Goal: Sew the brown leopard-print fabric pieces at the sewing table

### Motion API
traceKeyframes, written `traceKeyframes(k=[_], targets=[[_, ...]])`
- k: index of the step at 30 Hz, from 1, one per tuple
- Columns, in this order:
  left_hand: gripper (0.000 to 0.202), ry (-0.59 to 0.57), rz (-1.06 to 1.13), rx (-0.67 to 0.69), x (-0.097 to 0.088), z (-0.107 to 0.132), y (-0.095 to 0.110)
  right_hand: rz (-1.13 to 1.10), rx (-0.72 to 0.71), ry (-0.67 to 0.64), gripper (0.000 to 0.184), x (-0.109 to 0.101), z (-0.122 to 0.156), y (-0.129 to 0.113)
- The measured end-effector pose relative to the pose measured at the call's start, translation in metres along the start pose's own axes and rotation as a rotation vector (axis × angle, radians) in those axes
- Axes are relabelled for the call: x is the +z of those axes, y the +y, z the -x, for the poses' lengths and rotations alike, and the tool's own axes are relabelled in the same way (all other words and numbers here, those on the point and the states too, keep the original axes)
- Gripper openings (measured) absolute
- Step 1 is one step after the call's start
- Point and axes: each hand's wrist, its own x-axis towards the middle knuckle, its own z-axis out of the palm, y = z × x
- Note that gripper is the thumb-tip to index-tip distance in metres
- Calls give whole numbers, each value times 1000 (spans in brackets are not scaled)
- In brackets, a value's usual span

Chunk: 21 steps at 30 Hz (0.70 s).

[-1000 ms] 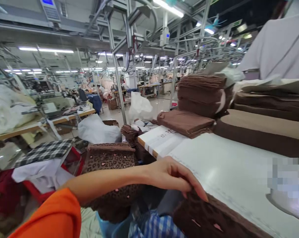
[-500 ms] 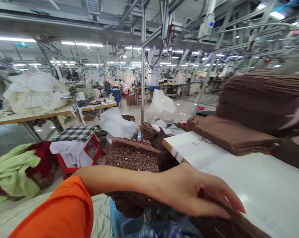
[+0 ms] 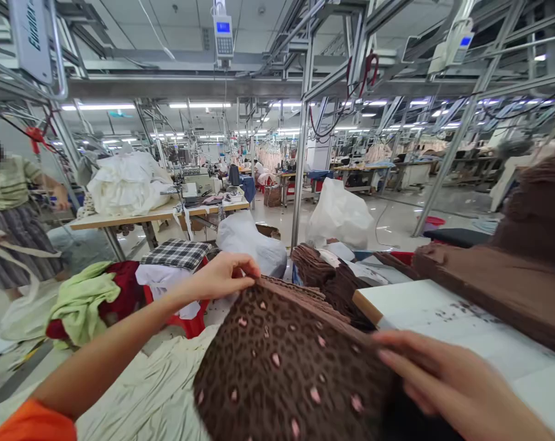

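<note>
A brown leopard-print fabric piece [image 3: 286, 367] with pink hearts is spread in front of me, reaching from a stack of like pieces to the white table [image 3: 465, 343]. My left hand [image 3: 222, 275] pinches its far edge with closed fingers. At the lower right my right hand [image 3: 452, 383] grips the near edge of the same fabric by the table's corner.
Plain brown fabric stacks [image 3: 498, 288] lie on the table at right. Dark brown pieces [image 3: 328, 275] are heaped past the table end. A red crate [image 3: 185, 318] holds plaid and white cloth; green cloth [image 3: 79, 300] lies left. A person [image 3: 11, 214] stands far left.
The view has swung left. My left hand went from the table's edge to the far edge of the leopard fabric and took hold. My right hand has come into view on it.
</note>
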Motion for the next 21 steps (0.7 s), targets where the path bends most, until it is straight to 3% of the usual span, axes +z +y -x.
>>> traceKeyframes(k=[2,4,7,11,13,17,21], targets=[[14,64,-102,-26,9,-13,-30,-79,67,-117,8,19,-34,-6],[20,124,-209,-23,23,-17,-49,-134,121,-126,11,39,-61,-6],[39,178,-351,76,56,-12,-51,-184,155,-98,12,58,-77,5],[38,-47,-440,371,106,-11,-33,-228,113,-26,17,57,-67,22],[38,-123,-473,415,124,-23,-29,-228,79,18,19,51,-59,28],[42,-81,-558,225,139,-60,-39,-247,18,46,27,44,-33,45],[40,-114,-597,18,151,-89,-59,-294,13,48,52,51,6,76]])
